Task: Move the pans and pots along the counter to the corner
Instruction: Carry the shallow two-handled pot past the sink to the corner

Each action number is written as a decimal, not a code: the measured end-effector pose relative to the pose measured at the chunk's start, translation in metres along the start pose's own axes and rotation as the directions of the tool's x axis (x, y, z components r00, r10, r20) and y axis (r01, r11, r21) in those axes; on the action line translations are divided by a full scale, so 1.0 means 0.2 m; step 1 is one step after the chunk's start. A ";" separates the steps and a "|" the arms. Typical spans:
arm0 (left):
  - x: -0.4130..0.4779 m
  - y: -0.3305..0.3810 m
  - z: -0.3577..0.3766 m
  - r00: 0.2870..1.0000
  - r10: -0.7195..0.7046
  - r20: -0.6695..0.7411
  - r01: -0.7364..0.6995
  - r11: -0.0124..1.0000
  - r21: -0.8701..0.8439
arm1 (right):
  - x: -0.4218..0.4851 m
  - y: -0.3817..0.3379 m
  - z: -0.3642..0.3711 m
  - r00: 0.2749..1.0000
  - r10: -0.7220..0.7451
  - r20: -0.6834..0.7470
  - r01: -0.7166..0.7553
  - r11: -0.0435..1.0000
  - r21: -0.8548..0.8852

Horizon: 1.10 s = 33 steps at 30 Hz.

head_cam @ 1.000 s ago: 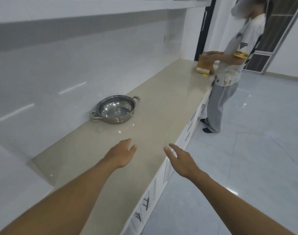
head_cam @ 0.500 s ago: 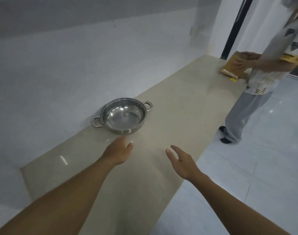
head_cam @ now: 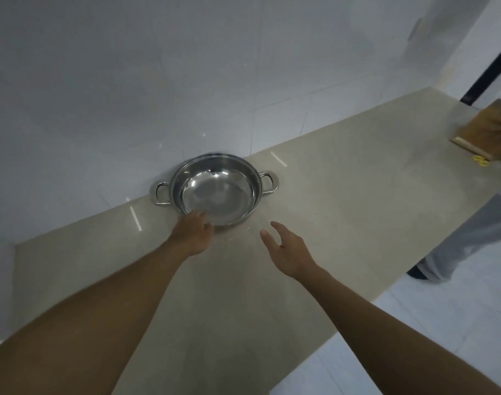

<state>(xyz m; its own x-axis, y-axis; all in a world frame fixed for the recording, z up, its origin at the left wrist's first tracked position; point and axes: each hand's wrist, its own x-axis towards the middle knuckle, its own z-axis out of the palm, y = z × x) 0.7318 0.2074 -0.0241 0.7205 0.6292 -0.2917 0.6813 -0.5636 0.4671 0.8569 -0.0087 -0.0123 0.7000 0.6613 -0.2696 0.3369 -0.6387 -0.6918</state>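
A shallow stainless steel pot [head_cam: 216, 191] with two loop handles stands on the beige counter [head_cam: 343, 201], close against the white wall. My left hand [head_cam: 192, 233] reaches to the pot's near rim, and its fingertips touch or nearly touch the rim; I cannot tell whether they grip it. My right hand [head_cam: 286, 246] hovers open above the counter, a little to the right of the pot and apart from it. The counter's corner lies at the left, where the wall turns.
Another person stands at the counter's right end, grey trouser leg [head_cam: 468, 238] showing, with a hand on a wooden block [head_cam: 483, 129]. A small yellow item [head_cam: 280, 161] lies beside it. The counter's front edge drops to a white tiled floor [head_cam: 414, 337].
Both my hands have moved forward toward the pot; the left hand has reached its near rim. The view has come closer and tilted down. The pot has not moved.
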 end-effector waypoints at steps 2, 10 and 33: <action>0.02 -0.03 0.03 0.999 -0.040 -0.012 0.040 0.999 -0.006 | 0.11 -0.02 0.00 0.999 -0.038 -0.005 0.038 0.999 -0.023; -0.12 -0.06 0.08 0.993 0.057 -0.101 -0.056 0.998 0.020 | 0.43 -0.11 0.04 0.977 -0.196 -0.085 0.173 0.960 -0.219; 0.11 -0.32 -0.03 0.899 -0.410 -0.154 0.428 0.897 0.113 | 0.76 -0.10 0.13 0.987 -0.159 -0.016 0.141 0.909 -0.392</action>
<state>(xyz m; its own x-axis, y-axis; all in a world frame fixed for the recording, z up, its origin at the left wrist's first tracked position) 0.7038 0.2607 -0.0555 0.3484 0.8792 -0.3250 0.9340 -0.2965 0.1992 0.9402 0.1140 -0.0570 0.6471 0.7484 -0.1452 0.6516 -0.6419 -0.4043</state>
